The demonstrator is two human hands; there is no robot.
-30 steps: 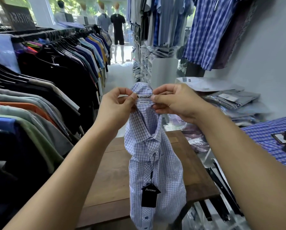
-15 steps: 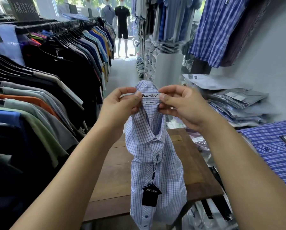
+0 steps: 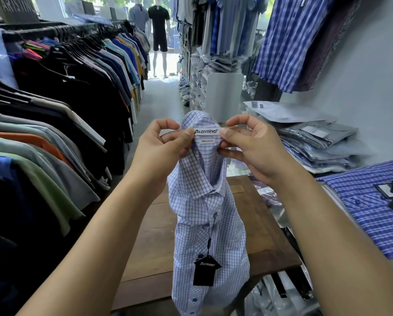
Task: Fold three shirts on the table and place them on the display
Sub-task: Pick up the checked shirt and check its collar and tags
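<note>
In the head view I hold the shirt [image 3: 204, 213] up in the centre of the frame, above the table [image 3: 266, 236]. It is a pale blue check, buttoned, and it hangs from the collar down past the table's near edge, not lying on the wood. My left hand [image 3: 165, 149] pinches the collar band just left of the neck label [image 3: 206, 131], thumb and forefinger closed on the cloth. My right hand [image 3: 252, 147] pinches it the same way just right of the label. A black tag [image 3: 205, 271] dangles on a cord down the front, low in the frame.

Along the left of the frame runs a rack [image 3: 54, 142] of hung shirts. At the right a blue plaid shirt [image 3: 373, 208] lies flat on a surface beside the table, with bagged shirts [image 3: 323, 142] stacked above it in the frame, by the wall.

I judge that I am at the start of folding this shirt: squaring the collar and letting the body hang straight before it goes down. The next move, I think, calls for laying it front-down on the table, collar flat and tag clear, so that sleeves and sides can be folded in. The cloth looks light and limp, so it needs lowering evenly from both pinches or it will bunch. Which surface is the display I cannot tell.
</note>
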